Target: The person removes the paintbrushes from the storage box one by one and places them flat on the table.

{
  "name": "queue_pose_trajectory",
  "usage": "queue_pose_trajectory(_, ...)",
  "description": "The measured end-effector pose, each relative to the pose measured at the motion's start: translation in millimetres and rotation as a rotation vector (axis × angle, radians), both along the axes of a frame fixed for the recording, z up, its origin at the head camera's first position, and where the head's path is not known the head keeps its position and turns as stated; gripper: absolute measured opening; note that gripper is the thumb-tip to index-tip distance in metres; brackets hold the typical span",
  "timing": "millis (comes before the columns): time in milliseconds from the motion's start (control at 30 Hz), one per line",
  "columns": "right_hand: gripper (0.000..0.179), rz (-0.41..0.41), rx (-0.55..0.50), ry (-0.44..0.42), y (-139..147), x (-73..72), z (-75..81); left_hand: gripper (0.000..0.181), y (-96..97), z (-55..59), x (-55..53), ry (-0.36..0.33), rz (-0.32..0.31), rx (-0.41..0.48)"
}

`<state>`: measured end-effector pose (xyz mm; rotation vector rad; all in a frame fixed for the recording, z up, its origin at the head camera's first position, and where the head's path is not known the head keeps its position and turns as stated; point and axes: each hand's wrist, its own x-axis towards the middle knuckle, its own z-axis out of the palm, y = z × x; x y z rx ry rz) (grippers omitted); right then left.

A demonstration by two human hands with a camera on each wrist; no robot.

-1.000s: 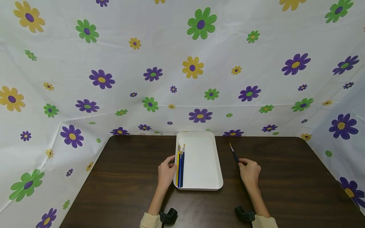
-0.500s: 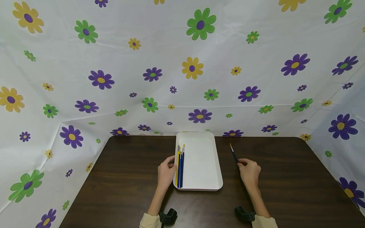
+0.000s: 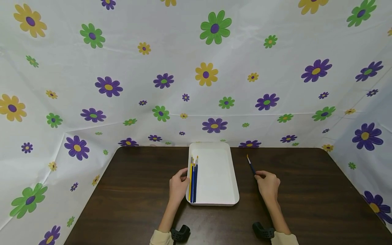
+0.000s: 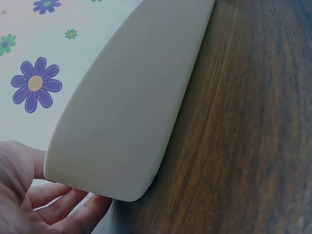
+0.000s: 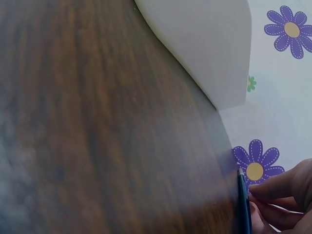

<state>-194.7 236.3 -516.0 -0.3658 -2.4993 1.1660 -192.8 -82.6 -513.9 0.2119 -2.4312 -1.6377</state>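
A white tray lies on the brown table in the head view, its long sides running away from me. Along its left inner wall several paintbrushes lie side by side, bristles to the far end, with yellow and blue handles. My left hand grips the tray's left wall; in the left wrist view its thumb and fingers are at the tray's edge. To the right of the tray, my right hand pinches a dark blue paintbrush with orange bristles pointing away. The hand hides the brush's near end.
The dark wooden table reaches back to a white flowered cloth that hangs behind and at both sides. A black band sits on each wrist, beside cream sleeves.
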Motion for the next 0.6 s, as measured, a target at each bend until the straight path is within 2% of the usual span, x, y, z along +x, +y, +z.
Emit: queue_pose_trajectory(600, 0.015, 0.005, 0.015, -0.013, 0.6, -0.2, 2.8, 0.037, 0.2, 1.6, 1.0, -0.014, -0.006, -0.006)
